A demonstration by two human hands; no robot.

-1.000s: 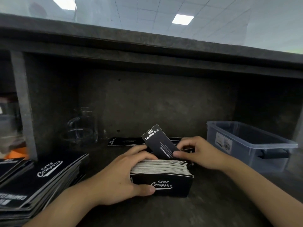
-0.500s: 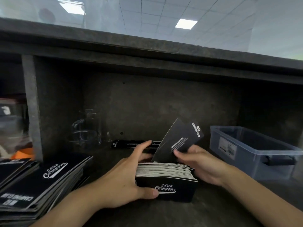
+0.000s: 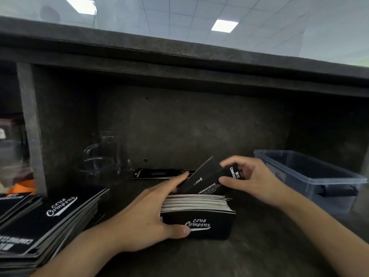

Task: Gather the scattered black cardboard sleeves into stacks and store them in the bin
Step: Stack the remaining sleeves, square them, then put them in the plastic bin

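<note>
Left hand grips the upright stack of sleeves on the tabletop; right hand pinches a loose sleeve over it, bin just beside.

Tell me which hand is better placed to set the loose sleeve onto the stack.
Right. The right hand pinches the sleeve, which is tilted just over the back edge of the stack. The left hand grips the stack's left end, steadying it, so it is probably best left there.
</note>
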